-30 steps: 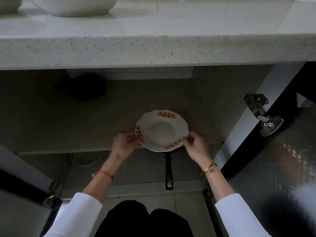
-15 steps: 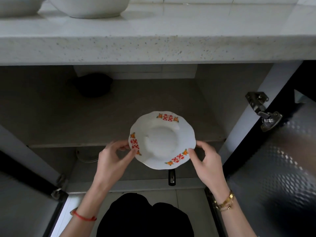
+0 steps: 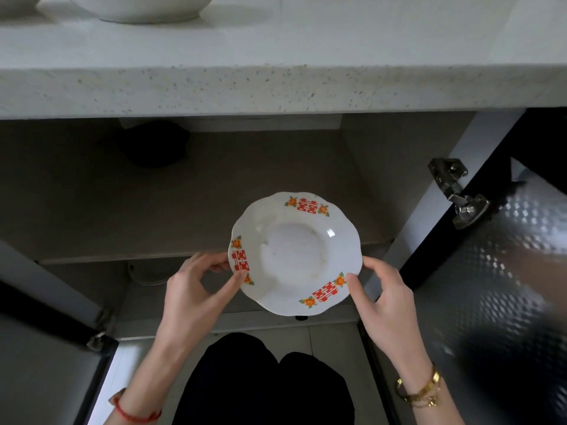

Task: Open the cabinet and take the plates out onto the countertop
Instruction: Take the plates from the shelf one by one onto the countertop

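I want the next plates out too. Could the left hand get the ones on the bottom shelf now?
Probably not yet. The left hand is busy holding the plate, though the lower plates sit unblocked just beyond it.

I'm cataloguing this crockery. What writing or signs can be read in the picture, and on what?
"囍" in red, three times around the rim of the plate, each flanked by small orange flowers.
No other text is visible, on the countertop, the cabinet door or elsewhere.

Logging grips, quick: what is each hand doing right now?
Left hand: closed on the plate rim.
Right hand: closed on the plate's opposite rim.
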Tool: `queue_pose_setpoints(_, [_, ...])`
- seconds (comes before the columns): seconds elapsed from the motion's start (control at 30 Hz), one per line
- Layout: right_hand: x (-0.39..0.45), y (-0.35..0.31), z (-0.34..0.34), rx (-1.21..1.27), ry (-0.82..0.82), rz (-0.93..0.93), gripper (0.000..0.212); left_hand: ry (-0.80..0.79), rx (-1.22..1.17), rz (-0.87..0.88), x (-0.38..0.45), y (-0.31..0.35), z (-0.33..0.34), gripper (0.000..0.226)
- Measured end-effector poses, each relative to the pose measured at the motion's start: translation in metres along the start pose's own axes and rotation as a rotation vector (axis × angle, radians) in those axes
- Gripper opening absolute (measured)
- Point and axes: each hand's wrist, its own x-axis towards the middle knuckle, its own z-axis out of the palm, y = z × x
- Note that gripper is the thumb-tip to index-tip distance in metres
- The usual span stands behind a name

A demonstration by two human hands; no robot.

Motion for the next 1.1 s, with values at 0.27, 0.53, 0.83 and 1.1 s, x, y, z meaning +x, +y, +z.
queue_pose_setpoints(0.27, [-0.024, -0.069, -0.053, -0.028, -0.105, 0.252, 0.031, -0.146, 0.059, -0.161, -0.018, 0.072, -0.05, 0.028])
queue_pose_setpoints(0.53, [-0.05, -0.157, -0.12, -0.047, -0.163, 0.399, 0.032, -0.195, 0.098, -0.276, -0.049, 0.163, -0.11, 0.028])
queue_pose_setpoints(0.83, [-0.051, -0.272, -0.207, -0.063, -0.235, 0.387, 0.032, -0.147, 0.047, -0.302, -0.063, 0.28, -0.193, 0.027])
queue_pose_setpoints(1.1, [-0.033, -0.35, -0.264, -0.05, -0.213, 0.298, 0.03, -0.095, 0.001, -0.296, -0.054, 0.363, -0.24, 0.023])
